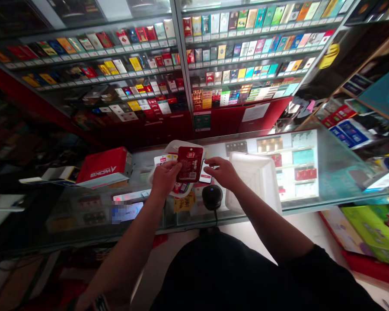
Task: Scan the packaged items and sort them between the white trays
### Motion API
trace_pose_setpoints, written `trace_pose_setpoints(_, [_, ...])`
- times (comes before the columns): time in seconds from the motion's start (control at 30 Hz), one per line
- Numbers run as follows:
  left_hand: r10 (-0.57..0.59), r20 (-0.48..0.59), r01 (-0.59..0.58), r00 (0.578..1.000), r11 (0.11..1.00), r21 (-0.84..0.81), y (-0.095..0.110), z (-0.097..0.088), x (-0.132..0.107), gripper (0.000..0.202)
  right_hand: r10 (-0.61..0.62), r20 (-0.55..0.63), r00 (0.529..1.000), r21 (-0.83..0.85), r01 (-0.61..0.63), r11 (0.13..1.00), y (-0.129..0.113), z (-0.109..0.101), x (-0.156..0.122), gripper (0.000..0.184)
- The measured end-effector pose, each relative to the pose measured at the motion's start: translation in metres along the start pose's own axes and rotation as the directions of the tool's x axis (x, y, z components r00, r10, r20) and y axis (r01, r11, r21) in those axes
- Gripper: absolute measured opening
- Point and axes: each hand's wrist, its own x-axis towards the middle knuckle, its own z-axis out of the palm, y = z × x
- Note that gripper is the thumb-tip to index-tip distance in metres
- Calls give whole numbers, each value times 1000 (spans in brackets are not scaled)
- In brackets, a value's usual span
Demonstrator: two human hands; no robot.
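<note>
Holding a dark red packet (192,162) by its left edge in the left hand (165,177), with the grip closed and the thumb laid over the front. Held with the barcode low on the right, over a white tray (172,147) on the glass-topped desk (333,181); cannot tell whether touching its rim. In the same tray, can see a white and yellow packet (161,160) beside the left fingers and more packets (183,187) lower down, partly covered.

Bringing the right hand (222,170) in from the other side, with fingers bent and the grip slightly parted at the upper right edge of a lit phone (205,176), just beside the dark red packet. Cannot tell whether gripping the phone or only touching it.

Just below, can see a black scanner (212,197) with a small blue light, and near it a yellow note (184,203). Partly behind the right forearm, can see a white tub (246,172); well to the left, a red carton (100,166). Beyond the desk, can see rows of small boxes (251,19) on shelves.
</note>
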Motion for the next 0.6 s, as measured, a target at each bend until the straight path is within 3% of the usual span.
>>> trace_pose_setpoints(0.17, [-27, 96, 37, 995, 994, -106, 8, 34, -12, 35, 8, 90, 996, 243, -30, 970, 11, -16, 4, 25])
trace_pose_setpoints(0.37, [37, 259, -3, 965, 991, -130, -4, 44, -13, 47, 36, 5, 999, 410, -35, 911, 32, -22, -1, 35])
trace_pose_setpoints(0.5, [134, 277, -153, 952, 987, 47, -21, 43, -11, 23, 22, 7, 1000, 426, -23, 904, 43, -24, -2, 37])
trace_pose_setpoints(0.6, [177, 263, -231, 948, 954, 190, -30, 46, -8, 22, 19, 29, 999, 370, -29, 929, 54, -25, -2, 39])
